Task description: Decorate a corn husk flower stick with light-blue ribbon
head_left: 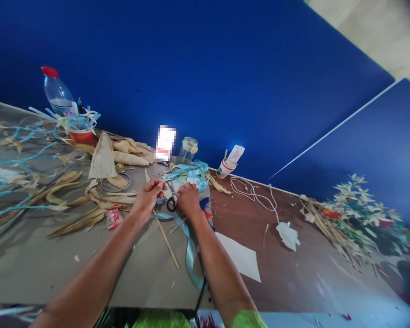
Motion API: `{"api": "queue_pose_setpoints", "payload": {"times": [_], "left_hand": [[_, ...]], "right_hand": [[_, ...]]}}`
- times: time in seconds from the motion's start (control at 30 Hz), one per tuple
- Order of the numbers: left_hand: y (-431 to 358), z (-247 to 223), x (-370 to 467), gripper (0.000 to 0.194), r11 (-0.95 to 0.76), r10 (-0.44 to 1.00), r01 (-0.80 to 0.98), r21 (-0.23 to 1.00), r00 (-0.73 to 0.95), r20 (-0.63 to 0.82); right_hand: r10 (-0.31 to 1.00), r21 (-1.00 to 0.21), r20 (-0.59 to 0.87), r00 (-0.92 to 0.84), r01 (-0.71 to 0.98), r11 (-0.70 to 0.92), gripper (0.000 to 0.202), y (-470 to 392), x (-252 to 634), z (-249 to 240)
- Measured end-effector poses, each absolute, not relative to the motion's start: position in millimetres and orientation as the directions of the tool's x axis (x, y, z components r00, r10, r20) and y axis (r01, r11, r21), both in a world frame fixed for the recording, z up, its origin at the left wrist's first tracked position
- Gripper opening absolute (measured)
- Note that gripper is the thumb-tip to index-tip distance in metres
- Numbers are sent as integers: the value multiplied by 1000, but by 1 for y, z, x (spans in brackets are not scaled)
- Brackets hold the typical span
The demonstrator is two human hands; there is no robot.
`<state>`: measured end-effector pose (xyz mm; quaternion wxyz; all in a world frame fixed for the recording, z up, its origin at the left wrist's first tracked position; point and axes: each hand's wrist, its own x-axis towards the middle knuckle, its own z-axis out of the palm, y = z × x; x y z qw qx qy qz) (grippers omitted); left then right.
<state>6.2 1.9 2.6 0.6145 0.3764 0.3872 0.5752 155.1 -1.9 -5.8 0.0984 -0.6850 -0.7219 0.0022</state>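
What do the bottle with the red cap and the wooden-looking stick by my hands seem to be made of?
Bottle: probably clear, glossy plastic; it is see-through with bright highlights, though glass can't be ruled out.

Stick: likely wood or bamboo, matte and unpainted; it is straight, thin and pale tan.

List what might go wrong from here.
The right hand might bump the scissors lying close by. The ribbon runs beside the right forearm, so it could snag or be dragged. The stick, lying loose, might roll if brushed.
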Motion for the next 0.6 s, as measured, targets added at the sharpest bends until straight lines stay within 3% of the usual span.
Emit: {"api": "queue_pose_setpoints", "payload": {"times": [0.43,0.53,0.6], "left_hand": [[4,-4,7,34,-5,1000,-283,959,-28,-3],[4,-4,7,33,-9,1000,-274,962,-22,3],[5,-3,7,33,7,1000,-283,959,-18,-12]], "right_hand": [[977,-251,212,25,968,29,15,2,151,-16],[949,-360,301,95,933,20,15,2,154,-11],[938,-506,323,123,860,61,16,2,155,-5]]}}
